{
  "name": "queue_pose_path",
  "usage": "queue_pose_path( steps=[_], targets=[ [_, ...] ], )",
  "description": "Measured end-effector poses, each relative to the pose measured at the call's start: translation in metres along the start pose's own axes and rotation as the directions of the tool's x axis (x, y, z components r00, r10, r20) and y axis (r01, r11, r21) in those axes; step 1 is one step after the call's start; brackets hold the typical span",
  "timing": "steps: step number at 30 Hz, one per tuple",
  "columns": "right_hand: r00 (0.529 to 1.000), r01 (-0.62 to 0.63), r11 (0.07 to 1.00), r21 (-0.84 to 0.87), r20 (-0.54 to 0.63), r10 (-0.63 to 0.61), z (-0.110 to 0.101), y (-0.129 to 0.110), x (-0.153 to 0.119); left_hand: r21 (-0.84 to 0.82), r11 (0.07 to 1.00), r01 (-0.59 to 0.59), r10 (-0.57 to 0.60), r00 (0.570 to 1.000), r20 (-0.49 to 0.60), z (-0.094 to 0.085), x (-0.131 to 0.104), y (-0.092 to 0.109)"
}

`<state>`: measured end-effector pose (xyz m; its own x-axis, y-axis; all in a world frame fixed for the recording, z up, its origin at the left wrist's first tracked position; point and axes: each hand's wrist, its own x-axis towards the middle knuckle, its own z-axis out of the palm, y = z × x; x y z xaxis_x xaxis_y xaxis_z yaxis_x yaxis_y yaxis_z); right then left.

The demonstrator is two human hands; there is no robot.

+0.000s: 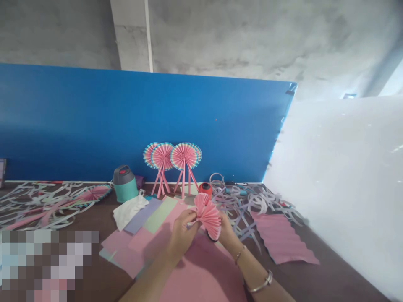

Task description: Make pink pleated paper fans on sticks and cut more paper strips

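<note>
Between my two hands is a pink pleated paper fan (pixel 210 218), its folds spread out over the table. My left hand (pixel 184 230) pinches the gathered folds on its left side. On the other side my right hand (pixel 227 230) grips the fan's right edge, its fingers partly hidden behind the paper. A dark curved edge shows under the fan; I cannot make out what it is. Beneath my hands lie large pink paper sheets (pixel 204 272), with a lilac sheet (pixel 143 216) and a pale green sheet (pixel 160 214) to the left.
Finished round fans (pixel 185 156) on pink legs lean against the blue partition (pixel 94 121). A teal flask (pixel 125 184), white tissue (pixel 129 211) and red-topped container (pixel 205 188) stand nearby. Paper strips (pixel 239 205) tangle on both sides. A creased pink sheet (pixel 283 239) lies right.
</note>
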<state>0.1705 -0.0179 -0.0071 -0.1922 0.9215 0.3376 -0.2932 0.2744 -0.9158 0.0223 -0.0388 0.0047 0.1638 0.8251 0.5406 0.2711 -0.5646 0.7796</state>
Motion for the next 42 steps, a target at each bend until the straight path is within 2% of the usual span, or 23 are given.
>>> queue_pose_path(
  steps=[9, 15, 18, 23, 29, 33, 37, 42],
  targets=[
    [0.997, -0.032, 0.999, -0.022, 0.065, 0.034, 0.003, -0.010, -0.002, 0.006, 0.997, -0.076, 0.077, 0.997, -0.025, -0.002, -0.001, -0.001],
    [0.997, -0.029, 0.994, -0.102, 0.062, 0.036, 0.005, -0.023, -0.007, -0.019, 0.998, -0.053, 0.052, 0.997, -0.065, -0.004, 0.000, -0.002],
    [0.997, -0.069, 0.998, -0.006, 0.046, 0.069, 0.004, -0.026, -0.009, -0.019, 0.998, -0.059, 0.057, 0.995, -0.078, -0.006, 0.001, -0.002],
    [0.998, -0.055, 0.990, 0.132, 0.033, 0.051, 0.007, -0.037, -0.011, 0.037, 0.995, -0.095, 0.098, 0.991, -0.086, -0.005, 0.001, -0.002],
    [0.993, -0.115, 0.932, 0.344, 0.010, 0.119, 0.007, -0.038, -0.007, 0.119, 0.986, -0.118, 0.130, 0.986, -0.100, -0.005, 0.002, -0.003],
    [0.997, -0.073, 0.950, 0.305, -0.013, 0.080, 0.004, -0.039, -0.008, 0.102, 0.990, -0.100, 0.109, 0.990, -0.091, -0.005, 0.001, -0.004],
    [0.994, -0.107, 0.960, 0.257, -0.006, 0.112, 0.005, -0.044, -0.009, 0.063, 0.994, -0.091, 0.097, 0.990, -0.099, -0.004, 0.001, -0.004],
    [0.996, -0.090, 0.946, 0.312, 0.021, 0.088, 0.003, -0.046, -0.008, 0.102, 0.991, -0.091, 0.101, 0.990, -0.095, -0.005, 0.002, -0.007]
  ],
)
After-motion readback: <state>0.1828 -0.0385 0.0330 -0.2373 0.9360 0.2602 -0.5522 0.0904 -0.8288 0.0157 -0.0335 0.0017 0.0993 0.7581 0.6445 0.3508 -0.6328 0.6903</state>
